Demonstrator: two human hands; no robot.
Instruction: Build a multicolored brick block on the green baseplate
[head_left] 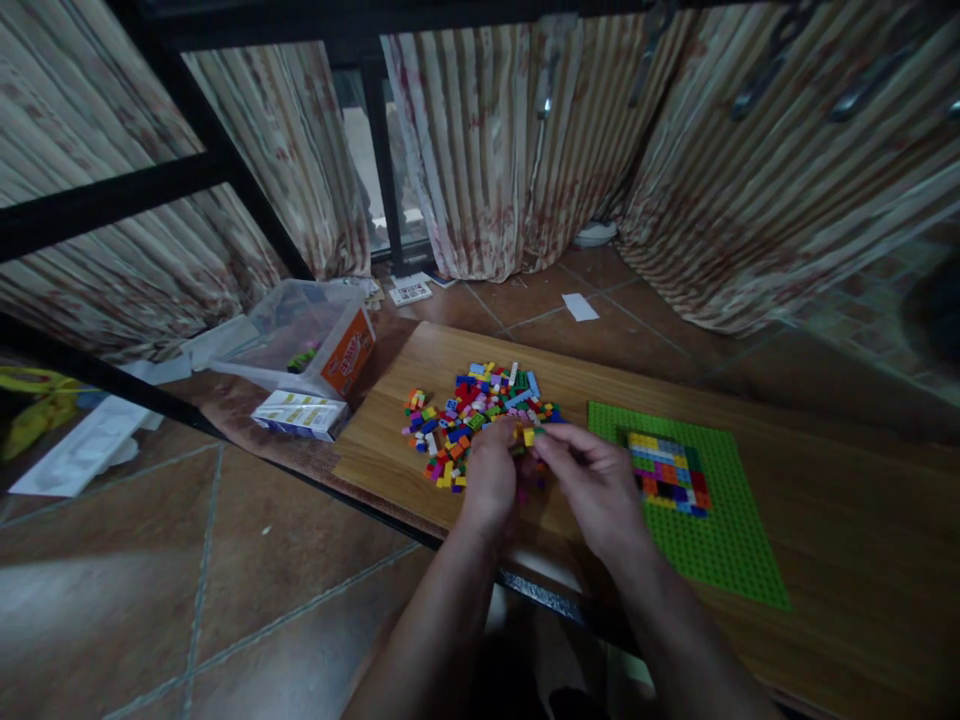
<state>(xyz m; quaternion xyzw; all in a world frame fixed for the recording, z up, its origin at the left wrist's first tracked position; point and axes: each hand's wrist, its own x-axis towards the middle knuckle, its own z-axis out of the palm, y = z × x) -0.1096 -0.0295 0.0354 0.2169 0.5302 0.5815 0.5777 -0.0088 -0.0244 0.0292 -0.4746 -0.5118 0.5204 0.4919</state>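
My right hand (592,475) pinches a small yellow toy brick (529,437) between thumb and forefinger, just above the table. Close beside it, my left hand (493,470) has its fingers curled at the near edge of a loose pile of coloured toy bricks (457,430). Its fingertips meet near the yellow brick, and what they hold, if anything, is hidden. To the right lies a green baseplate (739,540), flat on the table. On its left part sits a block of joined bricks (667,475) in yellow, grey, orange, red and blue.
A wooden table (832,500) carries the bricks. At its left end stand a clear plastic bin (277,320) with an orange label and a white box (300,413). Striped curtains (480,140) hang behind, and a paper sheet (580,307) lies on the tiled floor.
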